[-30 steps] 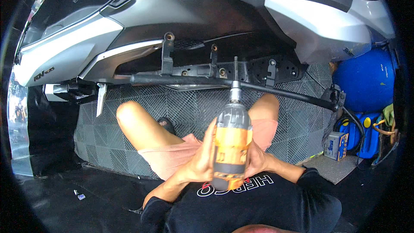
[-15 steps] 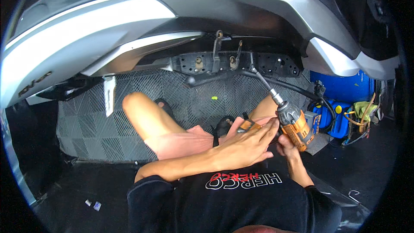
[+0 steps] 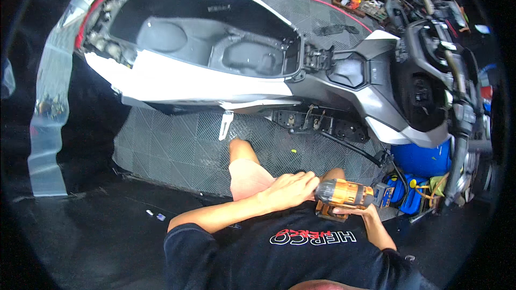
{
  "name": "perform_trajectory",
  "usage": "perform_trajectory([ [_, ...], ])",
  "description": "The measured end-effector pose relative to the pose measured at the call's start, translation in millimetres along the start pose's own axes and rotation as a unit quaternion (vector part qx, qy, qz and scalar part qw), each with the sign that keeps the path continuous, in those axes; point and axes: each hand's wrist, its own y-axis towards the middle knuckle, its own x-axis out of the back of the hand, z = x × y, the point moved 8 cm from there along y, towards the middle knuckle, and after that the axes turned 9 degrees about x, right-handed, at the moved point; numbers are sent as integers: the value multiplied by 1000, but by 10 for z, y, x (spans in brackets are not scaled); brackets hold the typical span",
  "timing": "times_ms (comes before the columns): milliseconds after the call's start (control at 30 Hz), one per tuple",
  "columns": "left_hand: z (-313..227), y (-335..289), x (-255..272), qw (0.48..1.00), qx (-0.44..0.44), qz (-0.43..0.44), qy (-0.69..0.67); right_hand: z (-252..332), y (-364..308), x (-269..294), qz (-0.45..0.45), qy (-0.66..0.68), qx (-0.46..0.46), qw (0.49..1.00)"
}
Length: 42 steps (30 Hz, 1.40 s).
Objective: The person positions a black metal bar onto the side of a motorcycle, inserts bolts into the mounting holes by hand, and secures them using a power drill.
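An orange and black cordless impact driver (image 3: 348, 192) lies sideways over my lap, its nose toward the left. My right hand (image 3: 361, 211) grips it around the handle, mostly hidden beneath the tool's body. At the nose is my left hand (image 3: 294, 189), with its fingers pressed together and bent. Whatever the left fingers enclose is hidden, and the driver's socket end does not show. Beyond my knees stands a white and grey scooter (image 3: 204, 90), with its seat area open. Low on its side, a black footboard frame (image 3: 344, 128) with metal brackets is exposed.
Grey ribbed matting (image 3: 166, 150) covers the floor under the scooter. A blue container (image 3: 422, 158) and blue cases (image 3: 413, 196) stand to the right. A black tube (image 3: 352, 149) runs along the scooter's side. Far right, a crate (image 3: 360, 0) holds assorted items.
The driver has swung from pointing forward at the frame to pointing left, closer to my body. My left hand has moved to its nose. The view has tilted up, showing more scooter.
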Motion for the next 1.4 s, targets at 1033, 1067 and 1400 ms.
perform_trajectory([
  [1033,858,-4012,3817,804,520,-288,11,3228,1008,-1829,55,92,85,991],
  [1067,1116,-4095,3848,803,517,-297,8,3272,1206,-2004,51,88,80,992],
  [1400,2704,-5367,4751,683,431,-466,-360,3937,3769,-4229,159,4,243,957],
])
